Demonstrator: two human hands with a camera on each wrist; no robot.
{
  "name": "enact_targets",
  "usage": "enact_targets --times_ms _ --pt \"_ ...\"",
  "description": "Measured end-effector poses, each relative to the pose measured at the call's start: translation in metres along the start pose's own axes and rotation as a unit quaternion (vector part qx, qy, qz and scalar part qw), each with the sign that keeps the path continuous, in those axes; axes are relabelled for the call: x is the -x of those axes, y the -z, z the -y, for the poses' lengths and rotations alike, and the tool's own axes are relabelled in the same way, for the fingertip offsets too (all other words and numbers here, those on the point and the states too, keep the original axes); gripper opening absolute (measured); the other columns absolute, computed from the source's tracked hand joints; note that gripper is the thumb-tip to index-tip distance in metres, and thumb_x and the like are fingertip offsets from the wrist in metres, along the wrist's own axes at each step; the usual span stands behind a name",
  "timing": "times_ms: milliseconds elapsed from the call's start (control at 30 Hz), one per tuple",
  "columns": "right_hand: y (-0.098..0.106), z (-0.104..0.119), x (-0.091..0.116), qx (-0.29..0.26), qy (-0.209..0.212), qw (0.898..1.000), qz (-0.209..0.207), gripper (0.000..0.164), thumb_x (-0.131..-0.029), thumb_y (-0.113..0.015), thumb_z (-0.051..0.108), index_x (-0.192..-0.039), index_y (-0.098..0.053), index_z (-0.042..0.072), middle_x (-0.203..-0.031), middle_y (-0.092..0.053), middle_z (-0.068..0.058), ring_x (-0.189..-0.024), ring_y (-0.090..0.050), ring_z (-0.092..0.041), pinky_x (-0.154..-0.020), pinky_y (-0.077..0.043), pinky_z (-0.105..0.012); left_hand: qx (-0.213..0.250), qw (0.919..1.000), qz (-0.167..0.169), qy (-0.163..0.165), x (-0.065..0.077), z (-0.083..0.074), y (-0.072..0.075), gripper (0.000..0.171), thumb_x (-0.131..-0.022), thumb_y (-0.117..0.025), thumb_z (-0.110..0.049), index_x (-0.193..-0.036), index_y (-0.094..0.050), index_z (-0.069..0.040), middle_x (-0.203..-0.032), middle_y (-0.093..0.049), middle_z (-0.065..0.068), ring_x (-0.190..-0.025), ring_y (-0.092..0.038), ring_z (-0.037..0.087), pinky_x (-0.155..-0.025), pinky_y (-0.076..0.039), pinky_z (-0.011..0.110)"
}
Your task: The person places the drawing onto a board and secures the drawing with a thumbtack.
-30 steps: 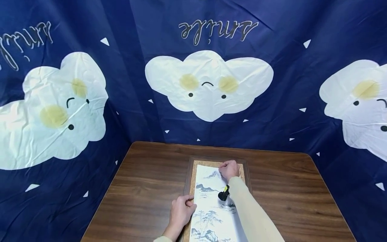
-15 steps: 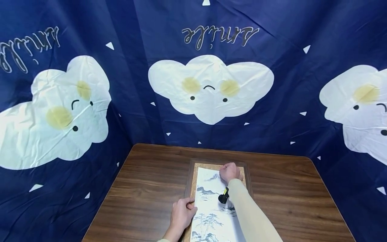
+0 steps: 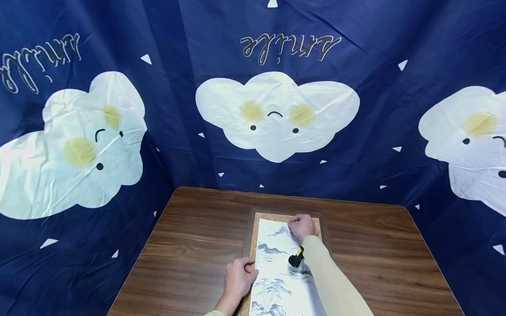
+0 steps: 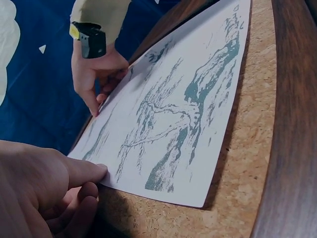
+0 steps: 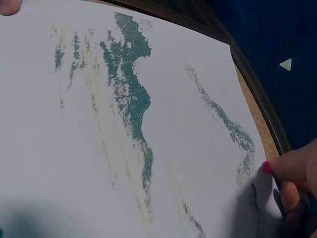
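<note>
A long sheet of paper printed with an ink landscape (image 3: 272, 267) lies over a cork board (image 3: 251, 239). At its left edge my left hand (image 3: 238, 278) holds the paper; in the left wrist view one finger (image 4: 94, 171) lies on its edge, with the others curled below. Up near the paper's top right corner, my right hand (image 3: 303, 227) has its fingers curled. In the right wrist view, a small pink push pin (image 5: 267, 167) shows between the fingertips, right at the paper's edge. What is under the right palm is hidden.
The cork board has a dark brown wooden frame (image 3: 246, 237) and lies on a wood-grain table (image 3: 189, 250). Blue curtains (image 3: 166, 109) printed with white clouds hang behind and on both sides. A black camera (image 3: 295, 259) is worn on my right wrist, above the paper.
My right wrist has shifted slightly, its fingers staying at the paper's top right corner. The left hand keeps its place on the edge. The head view has tilted a little upward.
</note>
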State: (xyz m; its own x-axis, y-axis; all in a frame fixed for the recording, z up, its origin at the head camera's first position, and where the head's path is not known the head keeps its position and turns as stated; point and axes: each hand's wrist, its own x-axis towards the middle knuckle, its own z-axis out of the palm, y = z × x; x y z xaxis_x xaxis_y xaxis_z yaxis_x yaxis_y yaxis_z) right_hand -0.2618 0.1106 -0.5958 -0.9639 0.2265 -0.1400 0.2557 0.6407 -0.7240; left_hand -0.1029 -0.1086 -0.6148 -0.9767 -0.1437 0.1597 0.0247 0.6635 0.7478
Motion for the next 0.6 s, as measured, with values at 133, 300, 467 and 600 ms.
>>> enact_targets --times_ms 133,300,467,600 --pt "0.000 -0.001 0.002 -0.016 0.009 1.000 -0.002 0.008 -0.090 -0.075 0.022 -0.085 -0.078 0.016 -0.091 -0.075 -0.001 -0.097 -0.067 -0.028 -0.091 -0.044 -0.053 0.001 1.0000 -0.003 -0.001 0.000 0.001 0.001 0.027 -0.070 -0.084 -0.003 -0.096 -0.083 -0.010 -0.063 -0.062 -0.015 -0.060 -0.055 0.002 -0.056 -0.047 0.026" --pt "0.008 -0.002 0.007 -0.065 0.054 0.996 0.001 0.006 -0.092 -0.073 0.014 -0.091 -0.076 0.009 -0.084 -0.071 -0.003 -0.082 -0.064 -0.021 -0.076 -0.050 -0.036 0.004 1.0000 0.002 0.003 -0.001 0.000 0.002 0.028 -0.070 -0.083 -0.003 -0.097 -0.082 -0.009 -0.063 -0.062 -0.015 -0.060 -0.056 0.002 -0.056 -0.048 0.026" --pt "0.023 -0.001 0.017 -0.073 0.117 0.990 0.001 0.006 -0.093 -0.070 0.009 -0.096 -0.075 0.008 -0.086 -0.070 -0.001 -0.080 -0.061 -0.015 -0.074 -0.050 -0.029 -0.005 1.0000 0.002 -0.004 -0.003 0.000 0.002 0.028 -0.069 -0.084 -0.004 -0.096 -0.082 -0.009 -0.061 -0.060 -0.015 -0.060 -0.055 0.003 -0.057 -0.048 0.028" --pt "0.036 -0.004 0.029 -0.053 0.154 0.987 -0.007 0.011 -0.093 -0.073 0.014 -0.102 -0.076 0.008 -0.091 -0.071 -0.001 -0.086 -0.064 -0.016 -0.083 -0.052 -0.034 -0.011 0.9999 0.009 0.001 -0.004 0.000 0.001 0.028 -0.069 -0.085 -0.005 -0.097 -0.081 -0.009 -0.061 -0.060 -0.016 -0.061 -0.055 0.004 -0.059 -0.049 0.029"
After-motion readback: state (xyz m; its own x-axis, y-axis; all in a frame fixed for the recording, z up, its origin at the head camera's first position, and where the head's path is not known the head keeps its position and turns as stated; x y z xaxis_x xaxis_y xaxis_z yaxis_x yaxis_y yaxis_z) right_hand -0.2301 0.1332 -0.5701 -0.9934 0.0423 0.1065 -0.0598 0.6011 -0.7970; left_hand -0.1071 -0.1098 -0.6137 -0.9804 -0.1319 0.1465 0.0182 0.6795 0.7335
